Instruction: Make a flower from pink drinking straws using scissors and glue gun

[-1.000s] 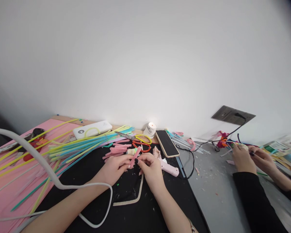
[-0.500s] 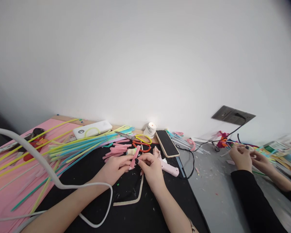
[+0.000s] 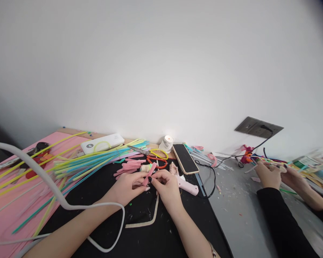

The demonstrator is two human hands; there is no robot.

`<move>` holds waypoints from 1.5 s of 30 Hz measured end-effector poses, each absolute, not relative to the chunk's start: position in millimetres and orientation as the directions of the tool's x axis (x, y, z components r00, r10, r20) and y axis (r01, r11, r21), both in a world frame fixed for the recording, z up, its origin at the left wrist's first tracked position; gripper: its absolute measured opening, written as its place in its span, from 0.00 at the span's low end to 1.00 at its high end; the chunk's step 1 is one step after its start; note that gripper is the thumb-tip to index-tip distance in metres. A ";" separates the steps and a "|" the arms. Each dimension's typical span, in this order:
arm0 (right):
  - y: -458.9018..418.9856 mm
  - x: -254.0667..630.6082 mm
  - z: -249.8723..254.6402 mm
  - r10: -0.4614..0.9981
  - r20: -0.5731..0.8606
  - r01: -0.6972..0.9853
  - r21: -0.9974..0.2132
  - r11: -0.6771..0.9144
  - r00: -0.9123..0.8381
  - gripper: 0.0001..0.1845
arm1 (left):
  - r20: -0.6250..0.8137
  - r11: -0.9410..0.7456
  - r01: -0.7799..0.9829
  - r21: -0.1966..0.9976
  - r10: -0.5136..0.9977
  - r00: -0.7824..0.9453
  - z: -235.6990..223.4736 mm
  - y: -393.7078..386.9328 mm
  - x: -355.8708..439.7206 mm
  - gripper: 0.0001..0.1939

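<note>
Pink strip (image 3: 150, 174) tilted further, mat edge (image 3: 217, 222) rightward

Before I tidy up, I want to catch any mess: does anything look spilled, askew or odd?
Yes, two things. The white cable crosses over the left forearm, so it looks in the way. Small scraps litter the grey table, like unswept trimmings. I see no clear damage.

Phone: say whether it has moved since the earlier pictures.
No: the phone lies in the same place, judged against the wall socket.
</note>
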State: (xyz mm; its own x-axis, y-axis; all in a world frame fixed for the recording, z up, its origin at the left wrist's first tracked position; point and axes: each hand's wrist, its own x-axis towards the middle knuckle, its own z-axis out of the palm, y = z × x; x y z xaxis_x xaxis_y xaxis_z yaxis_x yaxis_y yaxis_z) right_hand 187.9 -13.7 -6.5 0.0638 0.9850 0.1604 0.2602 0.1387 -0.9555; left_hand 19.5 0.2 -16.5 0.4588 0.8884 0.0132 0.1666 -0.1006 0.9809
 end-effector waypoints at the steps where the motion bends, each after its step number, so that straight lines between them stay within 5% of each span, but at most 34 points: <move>1: -13.7 187.7 -6.4 0.983 0.172 0.271 -0.951 0.149 0.063 0.04 | 0.029 -0.127 0.190 0.974 0.893 0.450 -16.5 0.4 19.5 0.19; 14: -13.3 193.4 2.2 0.977 0.202 0.313 -0.934 0.171 0.071 0.04 | 0.136 -0.298 0.383 0.874 0.908 0.396 -11.0 4.1 13.4 0.15; 20: -10.1 204.2 8.7 0.955 0.283 0.279 -0.928 0.248 0.092 0.11 | 0.081 -0.223 0.309 0.924 0.907 0.413 -17.2 4.3 13.7 0.17; 31: -8.5 206.3 11.2 0.946 0.322 0.308 -0.903 0.299 0.024 0.04 | 0.080 -0.209 0.268 0.941 0.903 0.422 -16.2 2.7 15.0 0.17; 36: -6.3 208.1 7.0 0.950 0.307 0.248 -0.927 0.282 0.065 0.05 | 0.020 -0.075 0.117 0.990 0.912 0.410 -14.7 3.1 17.0 0.20; 45: -12.9 203.5 12.4 1.000 0.019 -0.022 -1.000 0.019 0.014 0.16 | -0.195 0.255 -0.064 0.965 0.858 0.476 0.7 -1.2 19.8 0.22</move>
